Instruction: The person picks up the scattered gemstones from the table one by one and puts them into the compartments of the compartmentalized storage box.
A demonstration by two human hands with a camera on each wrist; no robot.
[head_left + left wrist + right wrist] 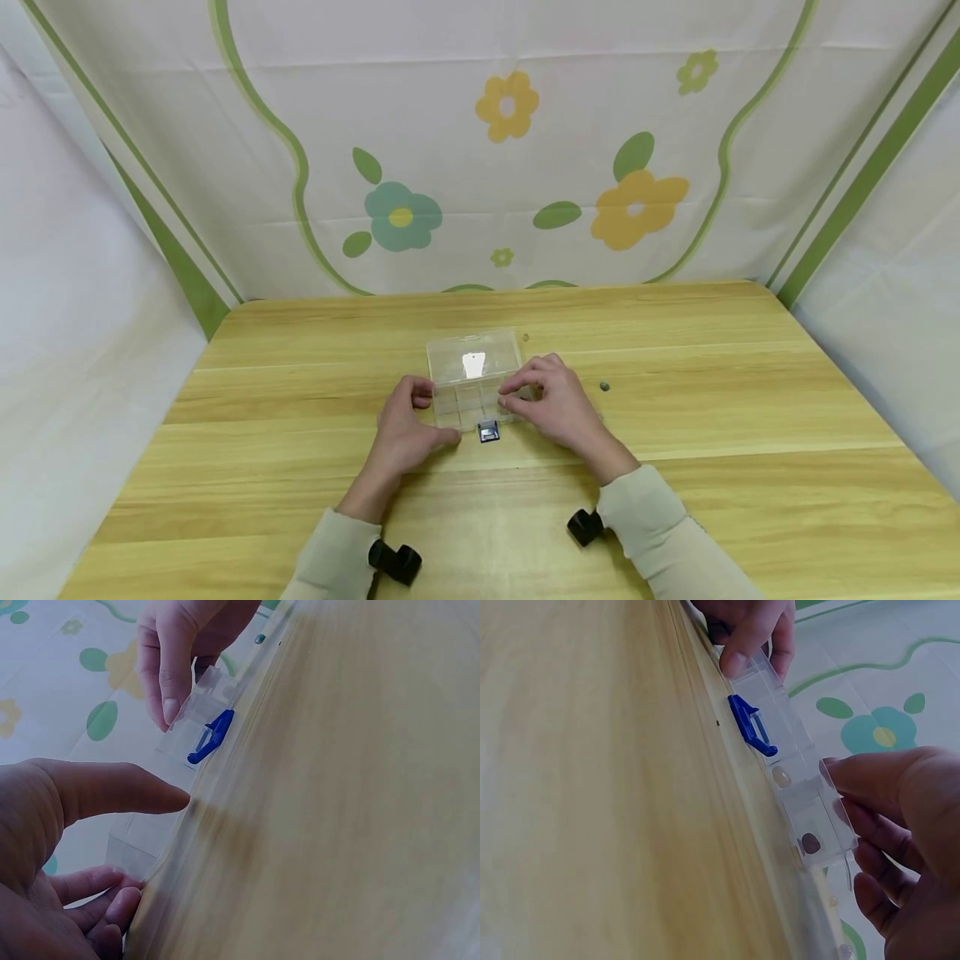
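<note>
- The clear box (471, 402) sits on the wooden table (300, 500) in front of me, a little past the table's middle, its tray split into small compartments.
- Its clear lid (495, 346) is raised and tipped back at the far side, with a bright reflection on it.
- A blue latch (488, 431) is at the box's front edge, between my two hands.
- Through the clear wall I see a pale piece (781, 776) near the latch and a dark piece (810, 843) towards the box's right end.
- My left hand (405, 427) grips the box's left end, thumb at the front edge and fingers bent against the side.
- My right hand (558, 404) is over the right-hand compartments, thumb and forefinger close together; I cannot tell whether anything is between the tips.
- A small dark stone (604, 386) lies on the table to the right of my right hand, apart from it.
- A tiny pale bead (525, 337) lies just beside the lid's far right corner.
- Beyond the table hangs a white cloth (450, 100) printed with orange, teal and green flowers.
</note>
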